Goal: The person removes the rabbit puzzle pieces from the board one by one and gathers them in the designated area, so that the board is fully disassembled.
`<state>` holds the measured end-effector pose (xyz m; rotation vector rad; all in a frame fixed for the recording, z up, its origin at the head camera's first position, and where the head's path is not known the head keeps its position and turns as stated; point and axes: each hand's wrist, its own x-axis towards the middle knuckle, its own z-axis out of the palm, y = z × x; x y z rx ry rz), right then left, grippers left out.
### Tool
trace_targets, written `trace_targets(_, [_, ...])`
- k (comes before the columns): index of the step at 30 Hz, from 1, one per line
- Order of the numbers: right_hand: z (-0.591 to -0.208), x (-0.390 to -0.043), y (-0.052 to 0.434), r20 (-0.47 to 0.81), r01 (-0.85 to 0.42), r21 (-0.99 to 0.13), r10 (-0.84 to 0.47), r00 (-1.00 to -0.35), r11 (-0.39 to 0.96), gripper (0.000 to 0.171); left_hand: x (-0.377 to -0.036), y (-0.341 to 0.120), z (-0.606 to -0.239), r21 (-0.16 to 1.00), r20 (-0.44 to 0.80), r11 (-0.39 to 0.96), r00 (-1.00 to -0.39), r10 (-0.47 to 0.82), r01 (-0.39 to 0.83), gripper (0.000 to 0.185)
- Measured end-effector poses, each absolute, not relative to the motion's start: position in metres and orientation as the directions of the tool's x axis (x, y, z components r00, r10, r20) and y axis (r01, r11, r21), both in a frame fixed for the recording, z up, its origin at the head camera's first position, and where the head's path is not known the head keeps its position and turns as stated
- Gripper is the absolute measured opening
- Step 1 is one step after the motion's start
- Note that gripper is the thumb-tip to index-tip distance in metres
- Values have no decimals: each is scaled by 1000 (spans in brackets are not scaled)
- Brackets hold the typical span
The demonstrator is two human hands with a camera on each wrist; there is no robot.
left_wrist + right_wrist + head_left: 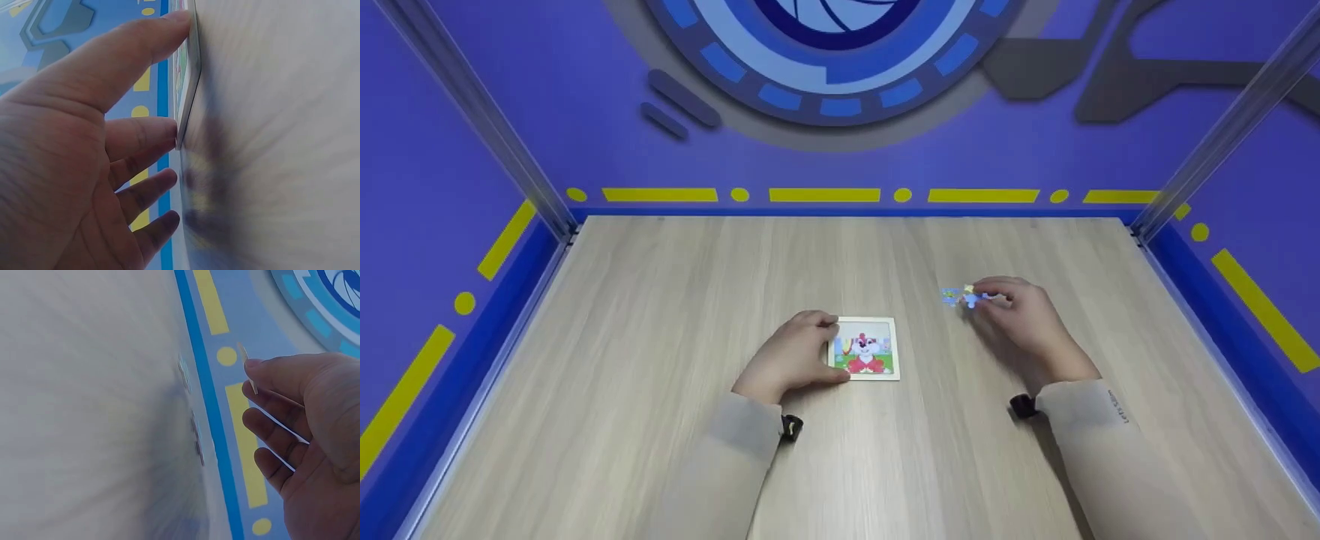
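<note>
The left hand point(791, 354) and right hand point(1024, 319) were bare. Both sleeves were pale beige-grey, the left sleeve point(709, 465) greyer toward its cuff. Small dark letters point(1118, 407) marked the right sleeve point(1110, 457) near its cuff. A small black device showed at each wrist's inner side, the left device point(791, 428) bearing a pale mark, the right device point(1023, 406) plain.

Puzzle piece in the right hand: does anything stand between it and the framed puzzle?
Nothing visible does. Loose pieces lie flat on the table near the right hand, below the held puzzle piece; the left hand grips the framed puzzle from its left side, off that path.
</note>
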<state>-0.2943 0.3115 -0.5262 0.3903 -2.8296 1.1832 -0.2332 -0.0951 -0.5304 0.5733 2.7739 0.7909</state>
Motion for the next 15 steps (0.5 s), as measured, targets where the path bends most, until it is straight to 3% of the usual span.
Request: trace_targets(15, [-539,-302,348,148,-174,-680,-98,-984,712,33,-237,-98,-534,531,-53,786,-913,404,317,87])
